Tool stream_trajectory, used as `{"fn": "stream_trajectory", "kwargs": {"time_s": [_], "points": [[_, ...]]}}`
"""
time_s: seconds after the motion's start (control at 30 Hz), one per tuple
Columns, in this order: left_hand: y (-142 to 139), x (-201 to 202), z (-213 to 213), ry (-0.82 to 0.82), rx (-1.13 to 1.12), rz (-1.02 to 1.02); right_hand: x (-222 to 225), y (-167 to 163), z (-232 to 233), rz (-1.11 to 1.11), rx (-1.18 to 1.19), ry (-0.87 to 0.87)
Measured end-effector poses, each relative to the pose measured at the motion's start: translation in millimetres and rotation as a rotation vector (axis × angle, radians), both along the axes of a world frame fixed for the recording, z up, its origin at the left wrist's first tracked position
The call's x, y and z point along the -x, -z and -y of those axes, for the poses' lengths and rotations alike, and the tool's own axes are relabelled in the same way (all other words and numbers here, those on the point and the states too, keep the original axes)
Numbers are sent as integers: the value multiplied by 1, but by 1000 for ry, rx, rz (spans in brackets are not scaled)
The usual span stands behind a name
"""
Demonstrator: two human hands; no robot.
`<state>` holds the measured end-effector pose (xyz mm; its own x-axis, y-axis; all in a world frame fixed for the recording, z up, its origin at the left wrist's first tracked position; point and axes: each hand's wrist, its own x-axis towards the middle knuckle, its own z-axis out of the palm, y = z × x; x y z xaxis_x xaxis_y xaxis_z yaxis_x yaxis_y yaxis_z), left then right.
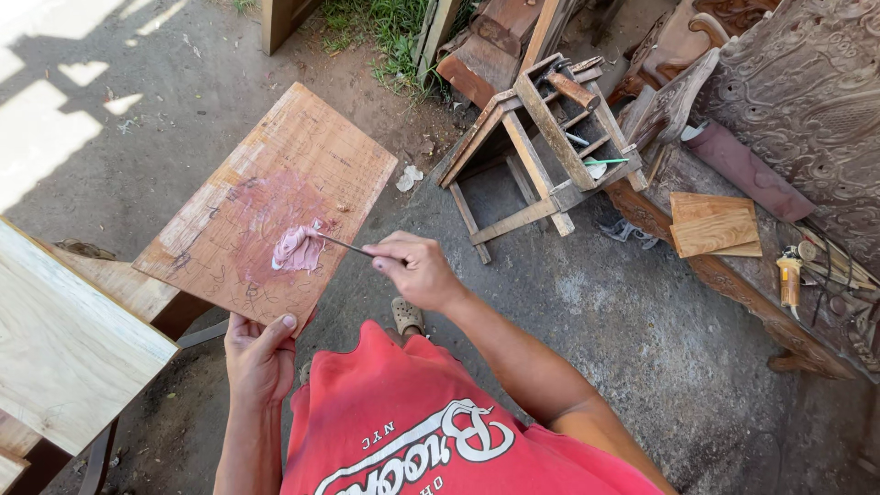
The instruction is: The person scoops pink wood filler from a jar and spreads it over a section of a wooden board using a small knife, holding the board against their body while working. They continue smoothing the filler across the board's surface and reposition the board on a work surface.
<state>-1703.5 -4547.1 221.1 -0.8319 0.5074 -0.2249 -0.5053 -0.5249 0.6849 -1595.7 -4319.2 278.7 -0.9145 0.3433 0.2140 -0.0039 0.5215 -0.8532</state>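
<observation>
The left hand [259, 356] is gripping the near edge of a flat wooden board [275, 197], thumb lying on top and fingers wrapped underneath, holding it tilted up over the concrete floor [632, 330]. The right hand [417, 269] is closed around the handle of a thin metal scraper [344, 245], pinching it between thumb and fingers, and the blade is pointing left and touching a lump of pink putty [295, 247]. The putty is sitting near the middle of the board, toward its near side, and a thin pink smear is spreading over the wood around it and toward the far left of the lump.

At the near left, a pale wooden desk [64, 339] is standing just beside the board, its corner reaching under the board's left edge. Beyond the right hand, a small wooden stool [536, 137] is lying tipped over on the floor. At the right, dark carved furniture [797, 101] is filling the corner, and two small flat wood pieces [713, 225] are resting stacked on its lower part. A yellowish tool [789, 280] is lying near them at the far right edge. Grass [385, 23] is showing at the top, well apart from the hands. The person's red shirt [412, 431] is filling the bottom middle.
</observation>
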Motion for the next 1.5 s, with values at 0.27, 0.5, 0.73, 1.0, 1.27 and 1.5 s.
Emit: {"fn": "stream_trajectory", "kwargs": {"time_s": [0.27, 0.5, 0.73, 1.0, 1.27, 1.5], "points": [[6, -1, 4, 22, 0, -15, -1, 6, -6, 44, 52, 26], [11, -3, 4, 3, 2, 32, -4, 9, -2, 104, 108, -107], [14, -2, 5, -16, -4, 2, 3, 15, 0, 41, 100, -142], [10, -5, 6, -20, 1, 10, 4, 4, -9, -26, -115, -170], [11, -6, 7, -11, -21, 17, 3, 14, 4, 37, 137, -89], [12, -5, 8, 20, -22, 16, 3, 11, -1, 20, 34, 21]]}}
